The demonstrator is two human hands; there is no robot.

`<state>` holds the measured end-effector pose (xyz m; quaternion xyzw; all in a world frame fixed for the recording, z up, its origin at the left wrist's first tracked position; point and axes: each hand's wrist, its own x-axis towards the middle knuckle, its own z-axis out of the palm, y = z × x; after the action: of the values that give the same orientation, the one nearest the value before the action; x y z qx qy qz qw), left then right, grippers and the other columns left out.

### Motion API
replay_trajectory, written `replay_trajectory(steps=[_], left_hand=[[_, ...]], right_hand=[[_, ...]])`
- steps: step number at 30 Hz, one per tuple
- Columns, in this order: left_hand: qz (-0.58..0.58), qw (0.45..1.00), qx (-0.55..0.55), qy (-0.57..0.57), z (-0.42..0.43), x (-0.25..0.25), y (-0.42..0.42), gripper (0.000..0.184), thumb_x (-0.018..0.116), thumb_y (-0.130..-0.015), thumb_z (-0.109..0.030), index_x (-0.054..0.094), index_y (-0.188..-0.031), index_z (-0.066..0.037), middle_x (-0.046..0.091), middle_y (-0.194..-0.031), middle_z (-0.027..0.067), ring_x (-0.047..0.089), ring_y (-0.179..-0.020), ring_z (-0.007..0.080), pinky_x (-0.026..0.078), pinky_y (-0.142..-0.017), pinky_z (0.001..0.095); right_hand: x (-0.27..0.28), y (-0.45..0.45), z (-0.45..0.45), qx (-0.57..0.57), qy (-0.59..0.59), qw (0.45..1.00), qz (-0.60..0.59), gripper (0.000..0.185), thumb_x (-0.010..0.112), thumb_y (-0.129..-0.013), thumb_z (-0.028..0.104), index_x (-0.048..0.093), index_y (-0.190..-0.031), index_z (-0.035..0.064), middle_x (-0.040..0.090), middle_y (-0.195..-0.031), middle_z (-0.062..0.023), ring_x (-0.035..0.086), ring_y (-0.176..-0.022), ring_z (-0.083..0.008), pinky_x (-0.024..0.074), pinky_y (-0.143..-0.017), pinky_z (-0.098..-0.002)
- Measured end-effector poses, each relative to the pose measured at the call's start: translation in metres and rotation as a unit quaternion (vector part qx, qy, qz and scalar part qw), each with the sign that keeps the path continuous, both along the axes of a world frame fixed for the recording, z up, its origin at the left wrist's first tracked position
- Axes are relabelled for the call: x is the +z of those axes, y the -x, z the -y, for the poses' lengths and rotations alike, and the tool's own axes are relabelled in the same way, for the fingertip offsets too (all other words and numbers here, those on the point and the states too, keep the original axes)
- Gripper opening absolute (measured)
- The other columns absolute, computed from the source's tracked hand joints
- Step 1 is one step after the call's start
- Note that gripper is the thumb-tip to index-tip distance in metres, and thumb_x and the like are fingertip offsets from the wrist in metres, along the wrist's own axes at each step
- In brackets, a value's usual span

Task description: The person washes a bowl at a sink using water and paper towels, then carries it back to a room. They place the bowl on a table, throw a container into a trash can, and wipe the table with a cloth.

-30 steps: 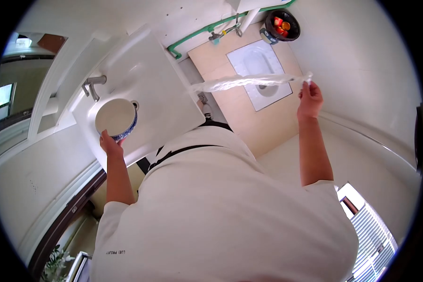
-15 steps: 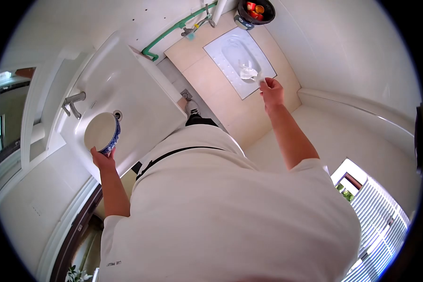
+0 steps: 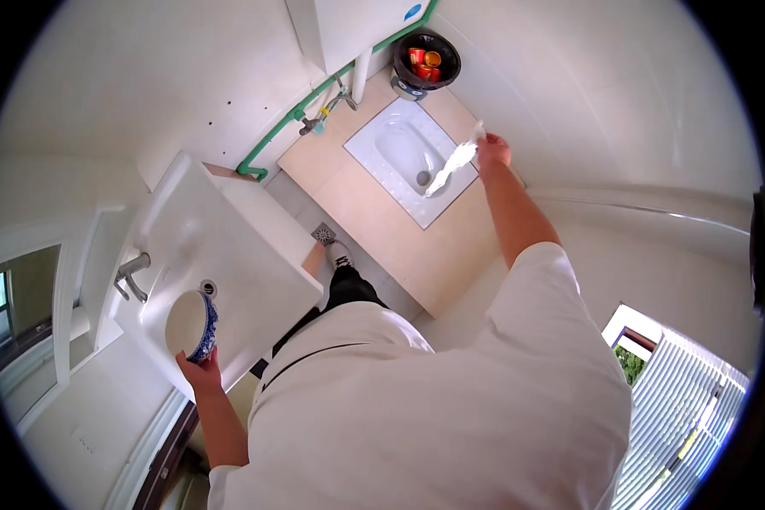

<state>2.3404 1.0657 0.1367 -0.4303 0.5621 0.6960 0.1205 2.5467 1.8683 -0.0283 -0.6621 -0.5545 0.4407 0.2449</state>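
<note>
My left hand (image 3: 199,371) is closed on the rim of a blue-and-white patterned bowl (image 3: 204,327), tilted so its pale round face shows, over the white washbasin (image 3: 255,263). The drain (image 3: 208,288) lies just beyond the bowl. Out to the right, my right hand (image 3: 493,153) pinches a crumpled white tissue (image 3: 457,163). The tissue hangs in a long strip above the right edge of the squat toilet (image 3: 391,140). Its upper end sticks out past my fingers.
A black-lined bin (image 3: 438,81) holding several red cans stands beyond the toilet. Green pipe (image 3: 272,136) with a tap (image 3: 312,125) runs along the wall. A grey faucet (image 3: 132,274) rises at the basin's back. My shoe (image 3: 338,253) is beside a floor drain (image 3: 323,233). Blinds (image 3: 684,416) cover the window.
My view has shifted, bringing the bin and a white tank at the top further into sight. The tissue has gone from bunched to a long strip, and my right hand sits nearer the wall.
</note>
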Motion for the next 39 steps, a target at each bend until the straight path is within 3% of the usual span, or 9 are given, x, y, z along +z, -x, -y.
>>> replay_trajectory(steps=[6, 10, 14, 18, 20, 23, 24, 25, 39], left_hand=[[0.001, 1.000, -0.012, 0.022, 0.009, 0.003, -0.006, 0.056, 0.055, -0.096, -0.040, 0.053, -0.143, -0.012, 0.065, -0.132, 0.0098, 0.068, -0.108, 0.0286, 0.056, -0.092, 0.0487], [0.019, 0.998, 0.010, 0.055, 0.013, 0.005, -0.009, 0.056, 0.055, -0.096, -0.040, 0.051, -0.144, -0.011, 0.065, -0.132, 0.0103, 0.069, -0.107, 0.0291, 0.057, -0.093, 0.0491], [0.012, 0.999, 0.004, 0.050, 0.018, 0.002, -0.011, 0.058, 0.057, -0.096, -0.040, 0.050, -0.145, -0.009, 0.063, -0.135, 0.0116, 0.067, -0.112, 0.0295, 0.056, -0.095, 0.0506], [-0.003, 1.000, 0.000, 0.017, 0.026, -0.006, -0.013, 0.058, 0.058, -0.095, -0.039, 0.049, -0.145, -0.009, 0.059, -0.141, 0.0118, 0.064, -0.119, 0.0301, 0.055, -0.097, 0.0513], [0.000, 1.000, 0.011, 0.000, 0.032, -0.013, -0.013, 0.059, 0.059, -0.095, -0.038, 0.049, -0.146, -0.010, 0.057, -0.142, 0.0121, 0.062, -0.121, 0.0308, 0.055, -0.098, 0.0519], [0.004, 1.000, 0.004, -0.027, 0.028, -0.015, -0.016, 0.059, 0.058, -0.095, -0.037, 0.049, -0.146, -0.008, 0.058, -0.141, 0.0133, 0.063, -0.120, 0.0317, 0.054, -0.099, 0.0541], [0.005, 0.999, 0.009, -0.030, 0.029, -0.018, -0.016, 0.059, 0.058, -0.095, -0.037, 0.049, -0.146, -0.008, 0.058, -0.141, 0.0133, 0.063, -0.120, 0.0317, 0.054, -0.099, 0.0541], [0.003, 0.999, -0.002, -0.052, 0.033, -0.021, -0.016, 0.058, 0.057, -0.096, -0.036, 0.049, -0.146, -0.009, 0.058, -0.141, 0.0129, 0.062, -0.120, 0.0320, 0.054, -0.099, 0.0541], [0.052, 0.990, -0.118, -0.048, 0.064, 0.011, -0.002, 0.050, 0.060, -0.093, -0.019, 0.045, -0.135, 0.003, 0.064, -0.116, 0.0198, 0.071, -0.101, 0.0323, 0.063, -0.087, 0.0512]], right_hand=[[0.051, 0.057, -0.102, 0.004, -0.062, 0.995, -0.072, 0.033, 0.074, -0.087, 0.007, 0.066, -0.120, 0.0063, 0.073, -0.093, -0.0057, 0.066, -0.068, -0.0149, 0.0435, -0.047, -0.0289], [0.135, 0.104, -0.139, 0.022, -0.106, 0.990, -0.091, 0.029, 0.075, -0.089, 0.012, 0.069, -0.117, 0.0064, 0.072, -0.091, -0.0056, 0.065, -0.068, -0.0141, 0.0454, -0.049, -0.0284], [0.204, 0.141, -0.126, 0.085, -0.010, 0.995, -0.054, 0.065, 0.078, -0.092, 0.035, 0.050, -0.147, 0.0165, 0.067, -0.122, -0.0073, 0.067, -0.099, -0.0187, 0.0572, -0.077, -0.0356], [0.154, 0.159, -0.110, 0.201, 0.002, 0.979, 0.028, 0.086, 0.066, -0.094, 0.061, 0.030, -0.162, 0.0233, 0.054, -0.141, -0.0069, 0.052, -0.126, -0.0271, 0.0548, -0.090, -0.0544], [0.090, 0.151, -0.075, 0.244, -0.070, 0.961, 0.108, 0.083, 0.058, -0.094, 0.068, 0.049, -0.152, 0.0082, 0.062, -0.141, -0.0178, 0.063, -0.125, -0.0345, 0.0538, -0.100, -0.0454], [-0.030, 0.112, 0.006, 0.391, -0.274, 0.817, 0.322, 0.044, 0.060, -0.100, 0.045, 0.072, -0.118, 0.0075, 0.075, -0.104, -0.0119, 0.071, -0.086, -0.0236, 0.0572, -0.078, -0.0387], [-0.028, 0.098, 0.063, 0.339, -0.144, 0.911, 0.186, 0.035, 0.060, -0.100, 0.039, 0.074, -0.109, 0.0085, 0.076, -0.095, -0.0104, 0.072, -0.082, -0.0230, 0.0566, -0.076, -0.0395], [-0.019, 0.086, 0.110, 0.347, -0.037, 0.919, 0.181, 0.041, 0.061, -0.097, 0.046, 0.074, -0.114, 0.0105, 0.075, -0.111, -0.0181, 0.071, -0.110, -0.0344, 0.0547, -0.096, -0.0449], [0.207, 0.176, 0.472, 0.568, -0.136, 0.803, -0.119, 0.023, 0.068, -0.096, 0.011, 0.070, -0.118, 0.0043, 0.073, -0.085, -0.0073, 0.065, -0.068, -0.0121, 0.0530, -0.062, -0.0269]])
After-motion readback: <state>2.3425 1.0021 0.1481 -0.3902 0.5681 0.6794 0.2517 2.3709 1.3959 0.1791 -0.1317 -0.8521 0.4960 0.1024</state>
